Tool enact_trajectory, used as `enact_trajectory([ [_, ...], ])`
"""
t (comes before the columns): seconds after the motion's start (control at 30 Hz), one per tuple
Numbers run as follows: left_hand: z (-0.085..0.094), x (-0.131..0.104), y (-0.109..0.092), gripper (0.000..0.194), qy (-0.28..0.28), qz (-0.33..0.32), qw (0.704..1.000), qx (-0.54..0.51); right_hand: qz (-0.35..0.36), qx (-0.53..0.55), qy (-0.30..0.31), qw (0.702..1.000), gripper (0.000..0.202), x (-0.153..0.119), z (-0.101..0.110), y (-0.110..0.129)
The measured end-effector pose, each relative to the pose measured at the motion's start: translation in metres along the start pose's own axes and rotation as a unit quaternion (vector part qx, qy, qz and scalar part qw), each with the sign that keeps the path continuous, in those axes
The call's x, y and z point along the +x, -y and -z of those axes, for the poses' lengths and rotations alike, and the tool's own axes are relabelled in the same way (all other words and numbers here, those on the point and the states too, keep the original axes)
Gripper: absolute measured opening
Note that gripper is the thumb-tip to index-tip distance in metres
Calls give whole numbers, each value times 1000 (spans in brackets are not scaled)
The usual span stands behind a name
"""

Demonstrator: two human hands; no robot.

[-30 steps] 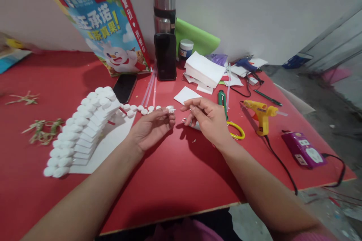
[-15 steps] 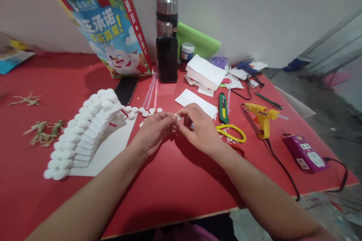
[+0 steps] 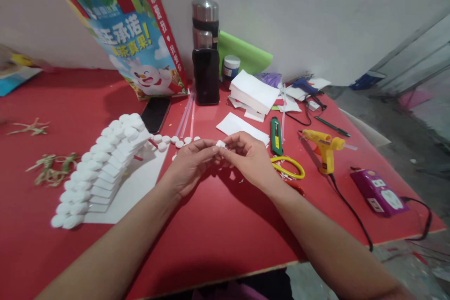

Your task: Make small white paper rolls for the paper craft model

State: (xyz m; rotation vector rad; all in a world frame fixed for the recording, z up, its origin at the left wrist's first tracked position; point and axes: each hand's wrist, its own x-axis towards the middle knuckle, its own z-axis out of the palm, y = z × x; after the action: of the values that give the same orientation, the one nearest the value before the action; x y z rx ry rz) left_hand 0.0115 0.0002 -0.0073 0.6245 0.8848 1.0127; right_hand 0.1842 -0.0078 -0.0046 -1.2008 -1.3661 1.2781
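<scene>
At the centre of the frame, the fingers of the left hand and right hand are drawn narrow, meeting around a small white piece. Both thumbs press near it, probably because something so slight needs a grip from each side to keep it steady and turn it finely. The hands hang just above the red tabletop.

Just beyond the left fingers lie loose white discs, likely spread there for easy picking. Folded white paper sits behind the right hand, with a green cutter and yellow-handled scissors beside it, within short reach.

Left of centre, a curved row of white discs and card rests on a white sheet, which seems to serve as its base. Right of centre, a yellow glue gun lies on its side, apart from the hands, perhaps to keep its tip away from skin. At upper centre, a black phone stands upright before a steel flask, which probably props it.
</scene>
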Motion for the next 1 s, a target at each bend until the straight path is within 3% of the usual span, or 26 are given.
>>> enact_trajectory([
  [0.1,0,2,0,34,-18,-17,999,27,9,-44,9,999,21,-1,2,3],
  [0.27,1,-1,0,34,-42,-55,991,112,168,-202,-35,964,6,-2,3,4],
  [0.33,2,-2,1,35,-38,-64,986,148,187,-217,-43,957,6,-2,2,3],
  [0.43,2,-3,2,35,-28,-58,988,140,156,-192,-44,968,9,-2,2,3],
  [0.57,1,-1,0,36,-19,-33,995,88,48,-104,-22,993,12,-2,3,6],
  [0.7,4,1,-3,35,6,12,998,59,-32,-15,9,999,19,0,6,10],
  [1.0,6,2,-6,12,29,115,992,-50,-55,52,18,997,26,2,7,9],
])
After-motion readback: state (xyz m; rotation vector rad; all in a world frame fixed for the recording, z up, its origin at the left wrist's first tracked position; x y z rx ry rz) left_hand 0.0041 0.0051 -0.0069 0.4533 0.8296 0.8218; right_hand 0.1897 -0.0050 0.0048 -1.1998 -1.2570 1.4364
